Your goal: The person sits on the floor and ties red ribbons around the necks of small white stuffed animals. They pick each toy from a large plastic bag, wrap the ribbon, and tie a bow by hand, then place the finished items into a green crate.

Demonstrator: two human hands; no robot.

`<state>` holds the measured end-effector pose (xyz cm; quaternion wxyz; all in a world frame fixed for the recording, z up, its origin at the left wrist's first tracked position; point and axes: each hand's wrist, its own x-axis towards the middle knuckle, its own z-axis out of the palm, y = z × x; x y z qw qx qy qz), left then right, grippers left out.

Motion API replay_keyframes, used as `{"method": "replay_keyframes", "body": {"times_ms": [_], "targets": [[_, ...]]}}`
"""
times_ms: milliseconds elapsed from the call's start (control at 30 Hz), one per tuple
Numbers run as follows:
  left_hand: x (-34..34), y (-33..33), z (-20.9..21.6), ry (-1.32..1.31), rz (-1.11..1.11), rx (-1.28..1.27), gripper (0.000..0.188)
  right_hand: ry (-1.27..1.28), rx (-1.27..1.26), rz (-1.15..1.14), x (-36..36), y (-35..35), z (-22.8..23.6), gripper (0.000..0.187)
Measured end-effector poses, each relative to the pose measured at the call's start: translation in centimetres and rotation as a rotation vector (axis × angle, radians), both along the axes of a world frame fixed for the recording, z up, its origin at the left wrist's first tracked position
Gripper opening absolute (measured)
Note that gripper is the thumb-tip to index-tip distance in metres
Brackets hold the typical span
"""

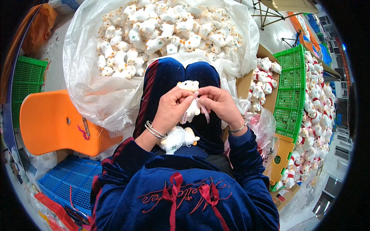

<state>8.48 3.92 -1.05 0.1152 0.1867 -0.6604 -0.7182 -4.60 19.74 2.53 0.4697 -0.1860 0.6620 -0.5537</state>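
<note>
A small white plush toy (192, 111) stands upright over my knees, its head pointing away from me. Around its neck runs a pale pink ribbon (205, 111), whose two ends hang down in front. My left hand (173, 104) pinches the ribbon at the neck and also lies against the toy's side. From the other side my right hand (220, 103) is closed on the ribbon too, fingertips almost meeting the left ones. A second white plush toy (175, 139) lies on my lap below, near my left wrist. My fingers partly hide the knot area.
Beyond my knees, a big translucent plastic sack (83, 73) holds many white plush toys (165, 32). An orange chair (50, 119) and blue crate (67, 177) stand left. Right are a cardboard box (243, 82), a green crate (287, 88) and a heap of red-ribboned toys (318, 111).
</note>
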Motion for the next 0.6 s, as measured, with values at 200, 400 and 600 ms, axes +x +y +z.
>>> {"method": "replay_keyframes", "body": {"times_ms": [200, 400, 600], "targets": [[0.0, 0.1, -0.3, 0.014, 0.006, -0.005, 0.013, 0.016, 0.019, -0.042, 0.2, 0.0, 0.0, 0.022], [-0.3, 0.1, -0.3, -0.007, -0.007, -0.013, 0.014, 0.186, 0.006, -0.100, 0.6, -0.5, -0.9, 0.011], [-0.4, 0.1, -0.2, 0.004, -0.019, -0.057, 0.013, 0.755, 0.137, 0.005, 0.1, -0.5, -0.3, 0.012]]}}
